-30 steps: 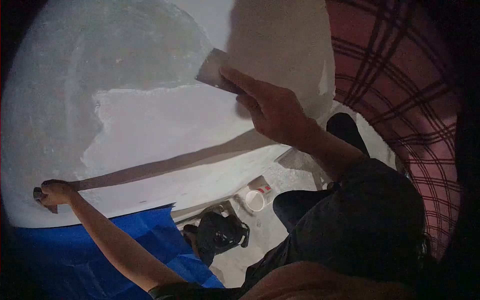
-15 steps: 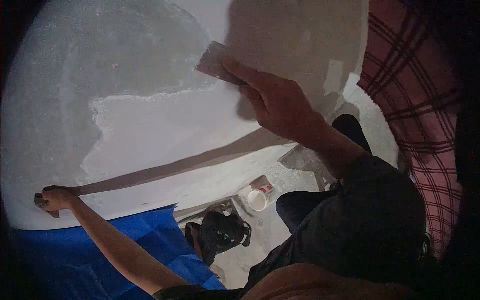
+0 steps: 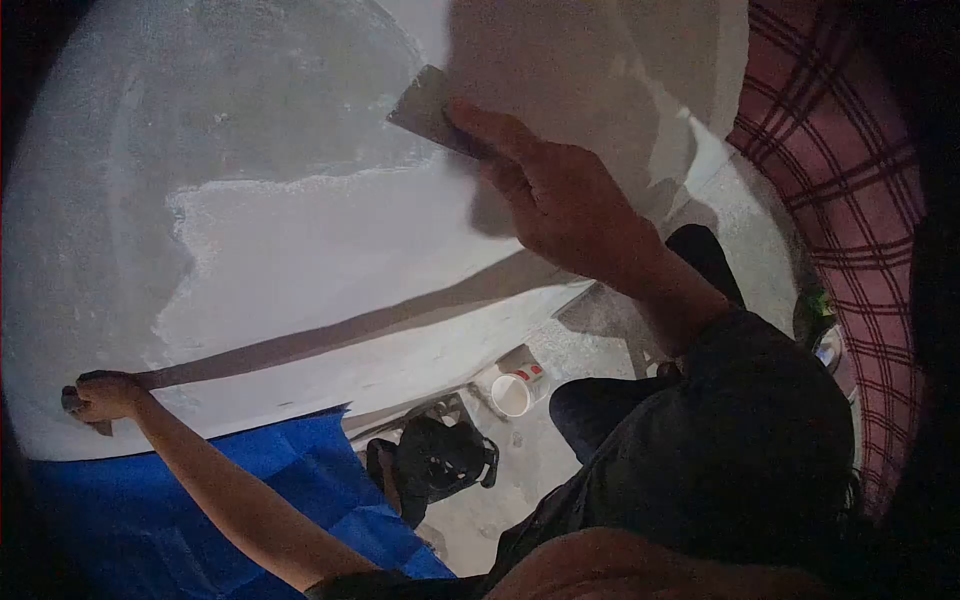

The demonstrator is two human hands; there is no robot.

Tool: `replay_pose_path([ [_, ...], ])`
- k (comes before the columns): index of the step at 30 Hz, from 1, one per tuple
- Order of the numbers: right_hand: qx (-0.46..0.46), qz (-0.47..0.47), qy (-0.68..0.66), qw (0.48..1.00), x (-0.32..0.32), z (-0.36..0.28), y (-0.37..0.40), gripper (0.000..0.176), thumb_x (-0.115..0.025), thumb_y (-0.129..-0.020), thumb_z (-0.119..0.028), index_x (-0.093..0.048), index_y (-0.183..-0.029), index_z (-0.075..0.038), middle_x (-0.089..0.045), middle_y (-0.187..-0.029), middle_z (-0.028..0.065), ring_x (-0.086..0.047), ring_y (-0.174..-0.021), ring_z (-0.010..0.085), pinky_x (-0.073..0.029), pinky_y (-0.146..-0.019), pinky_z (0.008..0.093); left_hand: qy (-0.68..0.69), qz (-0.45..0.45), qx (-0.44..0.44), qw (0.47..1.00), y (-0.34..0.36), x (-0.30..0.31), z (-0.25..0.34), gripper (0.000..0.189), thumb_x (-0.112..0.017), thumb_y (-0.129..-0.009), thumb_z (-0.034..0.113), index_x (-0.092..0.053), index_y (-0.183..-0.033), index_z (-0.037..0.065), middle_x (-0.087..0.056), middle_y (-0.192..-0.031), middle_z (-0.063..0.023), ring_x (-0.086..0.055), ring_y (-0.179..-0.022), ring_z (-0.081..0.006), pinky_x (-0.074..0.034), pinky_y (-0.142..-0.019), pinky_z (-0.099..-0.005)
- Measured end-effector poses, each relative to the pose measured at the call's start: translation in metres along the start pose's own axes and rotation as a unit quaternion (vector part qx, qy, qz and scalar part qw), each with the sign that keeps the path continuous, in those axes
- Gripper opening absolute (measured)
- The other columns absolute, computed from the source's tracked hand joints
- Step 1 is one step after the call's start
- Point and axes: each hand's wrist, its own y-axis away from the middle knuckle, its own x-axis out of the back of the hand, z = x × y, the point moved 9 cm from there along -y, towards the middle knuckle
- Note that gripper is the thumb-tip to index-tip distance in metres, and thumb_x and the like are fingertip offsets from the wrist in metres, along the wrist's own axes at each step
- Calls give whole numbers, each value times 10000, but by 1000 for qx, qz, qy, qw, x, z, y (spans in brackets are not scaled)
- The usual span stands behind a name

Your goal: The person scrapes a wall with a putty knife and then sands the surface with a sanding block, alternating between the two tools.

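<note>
My right hand (image 3: pixel 585 205) grips a flat, wide scraper blade (image 3: pixel 435 108) against the pale wall surface (image 3: pixel 330 240). Its thumb and fingers are closed on the blade's near edge. At the far left, my left hand (image 3: pixel 108 396) is closed around a small tool (image 3: pixel 72 400), with a pointed tip showing below the fingers; the rest of it is hidden. A grey, rough-edged coated patch (image 3: pixel 250 100) covers the upper left of the surface, lighter material lies beside it, and my right arm casts a shadow across.
Blue sheeting (image 3: pixel 250 490) hangs at the lower left. A black bag-like object (image 3: pixel 440 455) and a white bucket (image 3: pixel 511 395) with red marks stand on the dusty floor (image 3: pixel 470 530). Red plaid cloth (image 3: pixel 865 240) borders the right side. My dark-clothed legs show below.
The scraper and my right hand sit slightly higher in the view, with the blade tilted a little differently. My left hand appears slightly farther left. The bucket and black object have shifted slightly left in view.
</note>
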Motion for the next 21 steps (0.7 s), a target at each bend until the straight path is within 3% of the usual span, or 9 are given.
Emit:
replay_pose_path([
  [2, 10, 8, -7, 1000, 2, -4, -5, 523, -547, -1021, -105, -400, -1513, -203, -678, -1222, 220, -725, -991, 380, -599, -857, 463, 15, 18, 109, 994, 16, 6, 33, 515, -545, -987, 342, -483, -1309, -54, -484, -1304, -303, -551, -1196, -394, -513, -888, -486],
  [4, 18, 15, -12, 1000, 1, -4, -10, 513, -542, -1024, -107, -403, -1509, -201, -678, -1221, 219, -727, -983, 379, -598, -860, 463, 31, 41, 114, 992, 41, 9, 93, 514, -546, -987, 332, -483, -1311, -63, -494, -1287, -304, -567, -1165, -389, -517, -871, -485],
  [6, 106, 97, -28, 989, 9, -10, -9, 491, -552, -1031, -218, -402, -1493, -145, -712, -911, 202, -718, -716, 327, -587, -660, 458, 47, 64, 119, 990, 46, 12, 107, 514, -548, -987, 321, -483, -1312, -71, -504, -1269, -305, -582, -1134, -385, -520, -854, -485],
  [9, 115, 102, -24, 988, 2, -7, 0, 485, -546, -1032, -209, -403, -1492, -149, -713, -927, 209, -721, -703, 323, -591, -650, 453, 50, 70, 132, 988, 39, 15, 84, 531, -556, -985, 323, -482, -1325, -77, -513, -1261, -297, -598, -1096, -382, -527, -844, -484],
  [11, 112, 103, -24, 988, 3, -8, -2, 484, -545, -1031, -203, -406, -1491, -152, -714, -945, 214, -724, -715, 328, -592, -659, 454, -45, 62, 51, 996, 34, 14, 92, 560, -560, -963, 342, -478, -1327, -76, -511, -1266, -313, -586, -1112, -415, -524, -866, -507],
  [12, 107, 104, -25, 988, 4, -8, -2, 482, -544, -1030, -196, -409, -1491, -156, -715, -962, 218, -727, -727, 333, -593, -668, 456, -46, 60, 52, 996, 34, 14, 88, 560, -560, -963, 342, -478, -1327, -76, -511, -1266, -313, -586, -1112, -415, -524, -866, -507],
  [14, 92, 97, -37, 990, 7, -11, -10, 483, -543, -1030, -198, -410, -1493, -162, -717, -966, 219, -731, -740, 333, -594, -677, 457, 20, 56, 109, 992, 36, 14, 87, 562, -554, -937, 346, -498, -1312, -68, -523, -1271, -300, -590, -1106, -411, -520, -873, -540],
  [18, 88, 81, -73, 990, 11, -4, -7, 495, -549, -1028, -206, -404, -1501, -172, -719, -930, 207, -731, -717, 323, -597, -662, 438, 18, 54, 76, 995, 44, 14, 125, 551, -536, -918, 340, -520, -1288, -68, -543, -1254, -288, -598, -1092, -406, -516, -867, -544],
  [21, 111, 118, -59, 985, 11, -2, -3, 498, -568, -1022, -214, -411, -1492, -170, -718, -881, 182, -723, -655, 301, -594, -610, 412, 47, 102, 131, 985, 51, 19, 119, 533, -530, -913, 330, -540, -1271, -65, -546, -1249, -285, -602, -1079, -403, -518, -854, -509],
])
